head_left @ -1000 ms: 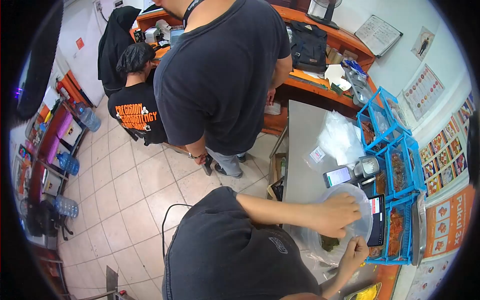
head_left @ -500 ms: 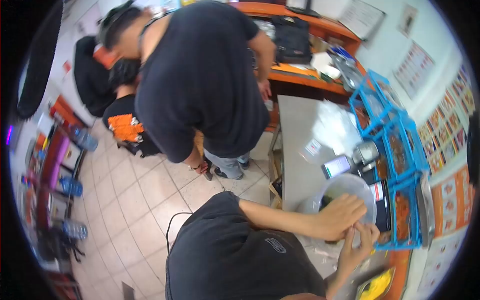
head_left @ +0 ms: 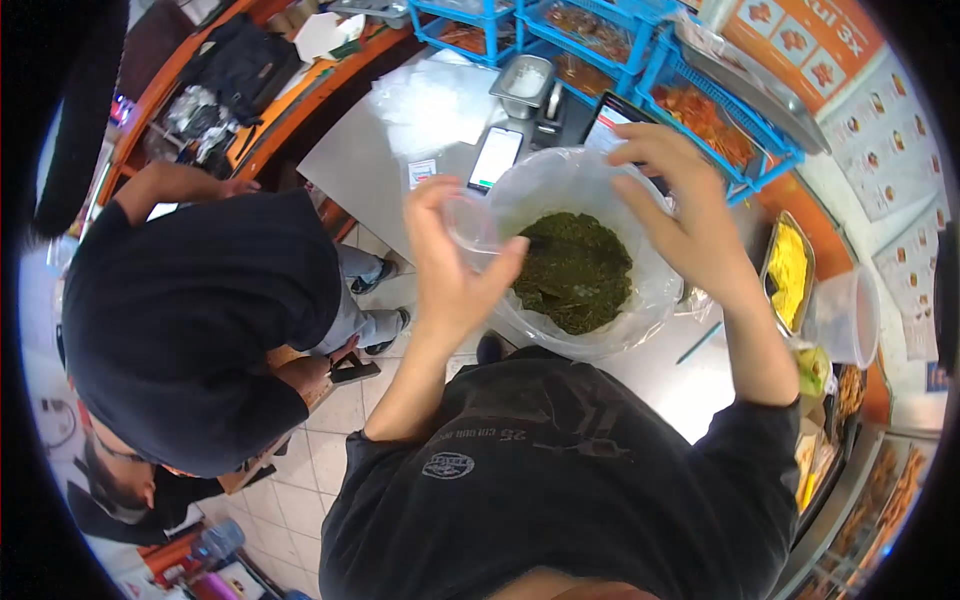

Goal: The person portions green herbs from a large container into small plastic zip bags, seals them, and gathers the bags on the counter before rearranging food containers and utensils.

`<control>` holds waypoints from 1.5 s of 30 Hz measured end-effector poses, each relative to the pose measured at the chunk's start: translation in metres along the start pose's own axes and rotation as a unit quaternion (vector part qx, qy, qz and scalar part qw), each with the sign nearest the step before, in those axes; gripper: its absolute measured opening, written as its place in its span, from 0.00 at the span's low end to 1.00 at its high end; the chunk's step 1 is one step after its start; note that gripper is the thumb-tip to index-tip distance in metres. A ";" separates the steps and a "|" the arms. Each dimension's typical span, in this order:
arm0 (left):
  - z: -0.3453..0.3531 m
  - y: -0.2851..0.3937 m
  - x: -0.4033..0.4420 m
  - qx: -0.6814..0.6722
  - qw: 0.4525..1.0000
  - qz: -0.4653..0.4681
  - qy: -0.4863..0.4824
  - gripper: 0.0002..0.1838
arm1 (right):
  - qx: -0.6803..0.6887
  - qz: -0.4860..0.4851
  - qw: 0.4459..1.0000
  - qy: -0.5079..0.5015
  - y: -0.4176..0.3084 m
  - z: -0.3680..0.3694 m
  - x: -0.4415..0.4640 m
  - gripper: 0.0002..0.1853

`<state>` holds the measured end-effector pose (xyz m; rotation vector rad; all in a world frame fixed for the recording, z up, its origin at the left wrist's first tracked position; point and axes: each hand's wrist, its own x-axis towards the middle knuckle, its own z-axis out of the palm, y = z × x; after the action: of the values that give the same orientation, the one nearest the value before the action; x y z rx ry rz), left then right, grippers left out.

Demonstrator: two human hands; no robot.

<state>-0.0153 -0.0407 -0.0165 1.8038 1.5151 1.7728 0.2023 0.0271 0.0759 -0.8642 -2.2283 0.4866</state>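
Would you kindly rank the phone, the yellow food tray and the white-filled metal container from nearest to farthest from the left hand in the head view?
1. Phone, just beyond the left hand.
2. White-filled metal container, beyond the phone.
3. Yellow food tray, well off to the right.

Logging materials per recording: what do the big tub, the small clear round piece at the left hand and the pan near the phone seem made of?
Big tub: probably plastic, smooth and translucent, given its milky walls. Small clear round piece: likely glossy plastic, being see-through; glass isn't excluded. Pan: apparently metal, from its grey sheen.
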 end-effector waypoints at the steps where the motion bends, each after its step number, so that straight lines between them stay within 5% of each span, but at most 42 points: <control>1: -0.005 -0.007 0.001 -0.046 0.999 -0.015 0.017 0.34 | -0.007 -0.005 0.999 -0.044 0.014 0.008 0.008 0.08; 4: -0.016 -0.018 0.003 -0.104 0.993 -0.044 0.039 0.34 | -0.117 0.029 0.947 -0.297 0.066 0.057 0.014 0.08; 7: -0.020 -0.021 0.003 -0.081 0.995 -0.045 0.048 0.32 | -0.238 0.104 0.837 -0.483 0.095 0.110 0.018 0.07; 19: -0.025 -0.035 -0.005 -0.087 0.990 -0.088 0.060 0.28 | -0.365 0.056 0.755 -0.541 0.159 0.157 -0.010 0.06; 25: -0.025 -0.034 -0.003 -0.091 0.991 -0.084 0.047 0.30 | -0.362 0.030 0.767 -0.529 0.140 0.149 -0.001 0.07; 34: -0.026 -0.025 -0.009 -0.106 0.988 -0.113 -0.010 0.29 | -0.231 0.110 0.882 -0.395 0.131 0.164 0.004 0.07; 45: -0.025 -0.017 -0.016 -0.172 0.946 -0.194 -0.193 0.23 | -0.165 0.118 0.867 -0.456 0.108 0.169 0.019 0.08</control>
<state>-0.0403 -0.0570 -0.0324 1.4501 1.2089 1.3038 0.1190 0.1011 -0.0915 -1.2753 -3.1516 0.7531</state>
